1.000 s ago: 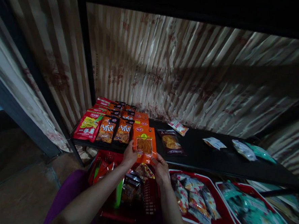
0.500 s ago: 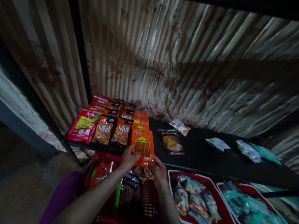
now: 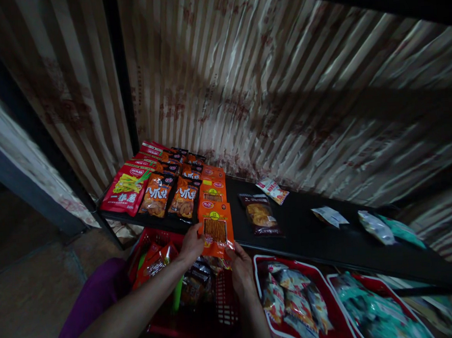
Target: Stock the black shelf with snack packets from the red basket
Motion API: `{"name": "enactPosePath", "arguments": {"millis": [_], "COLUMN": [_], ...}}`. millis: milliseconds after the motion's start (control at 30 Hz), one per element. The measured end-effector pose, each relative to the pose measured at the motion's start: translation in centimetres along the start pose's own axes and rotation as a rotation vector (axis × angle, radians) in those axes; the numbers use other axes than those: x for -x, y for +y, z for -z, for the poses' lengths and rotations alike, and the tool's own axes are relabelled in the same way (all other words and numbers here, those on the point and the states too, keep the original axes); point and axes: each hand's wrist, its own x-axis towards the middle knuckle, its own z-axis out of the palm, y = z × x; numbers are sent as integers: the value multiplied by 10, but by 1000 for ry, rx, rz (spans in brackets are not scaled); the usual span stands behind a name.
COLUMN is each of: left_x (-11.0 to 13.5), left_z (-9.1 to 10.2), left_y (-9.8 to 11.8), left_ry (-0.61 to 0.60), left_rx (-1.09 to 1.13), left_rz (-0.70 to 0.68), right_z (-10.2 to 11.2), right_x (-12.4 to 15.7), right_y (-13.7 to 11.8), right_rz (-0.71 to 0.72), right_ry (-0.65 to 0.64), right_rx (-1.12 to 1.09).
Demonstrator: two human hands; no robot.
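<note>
An orange snack packet (image 3: 216,227) with a clear window lies at the front edge of the black shelf (image 3: 322,239). My left hand (image 3: 192,242) grips its lower left side, fingers closed on it. My right hand (image 3: 237,262) pinches its lower right corner. Behind it lie two more orange packets (image 3: 213,186) in a row. Left of them are rows of dark orange packets (image 3: 174,192) and red packets (image 3: 128,186).
A red basket (image 3: 203,303) with mixed snack packets sits below my hands. Red trays (image 3: 295,297) of packets stand to its right. On the shelf lie a dark packet (image 3: 260,214), a small white-red packet (image 3: 273,190) and several pale packets (image 3: 375,226). A corrugated wall stands behind.
The orange packet has slid slightly toward the shelf's front edge with both hands on it. The camera has shifted a little.
</note>
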Motion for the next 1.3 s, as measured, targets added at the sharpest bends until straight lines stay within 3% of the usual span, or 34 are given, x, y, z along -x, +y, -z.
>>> {"name": "enactPosePath", "arguments": {"millis": [133, 567, 833, 1300], "left_x": [-1, -2, 2, 19], "left_z": [1, 2, 2, 2], "left_y": [-3, -7, -4, 1], "left_ry": [-29, 26, -19, -33], "left_rx": [-39, 123, 64, 207], "left_rz": [2, 20, 21, 102], "right_z": [-3, -3, -2, 5], "right_x": [4, 10, 12, 28], "right_y": [-3, -3, -4, -4], "right_rz": [-8, -17, -10, 6], "right_ry": [-9, -56, -80, -24], "right_rx": [6, 10, -1, -15]}}
